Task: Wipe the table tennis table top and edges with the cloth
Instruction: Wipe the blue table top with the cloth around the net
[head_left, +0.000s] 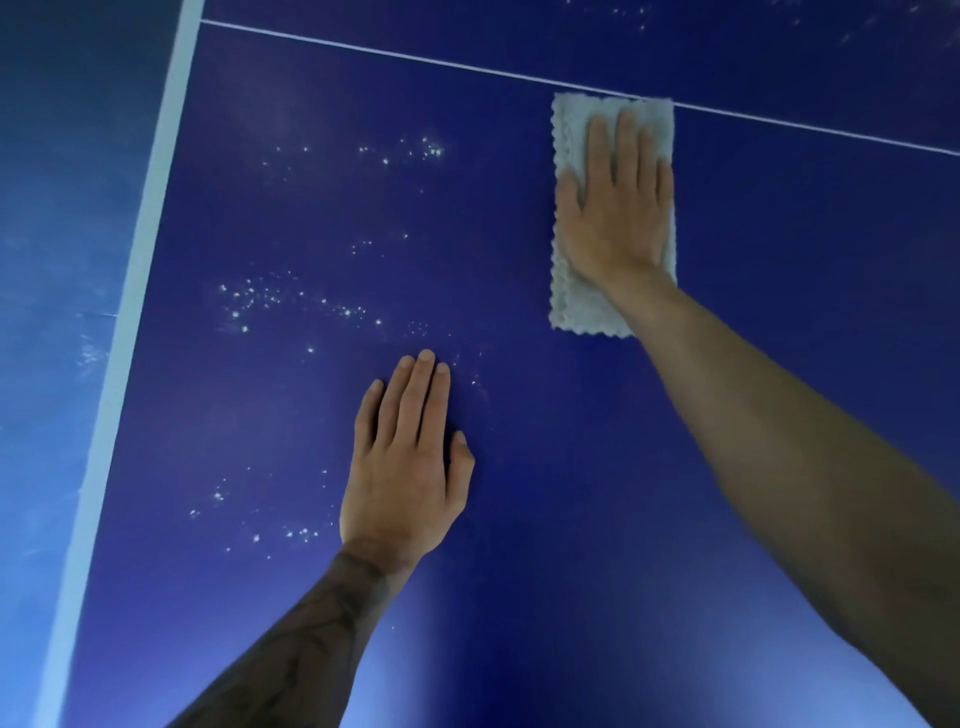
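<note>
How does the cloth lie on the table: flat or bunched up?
Flat: the cloth lies as a neat rectangle on the table top, pressed under the straight-fingered right hand.

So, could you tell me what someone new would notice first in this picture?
Probably the right hand pressed flat on a pale folded cloth, upper right on the deep blue table tennis table top, its far end at the thin white line. Next, the left hand lying flat lower centre, with scattered white specks to its left, toward the white edge band.
</note>
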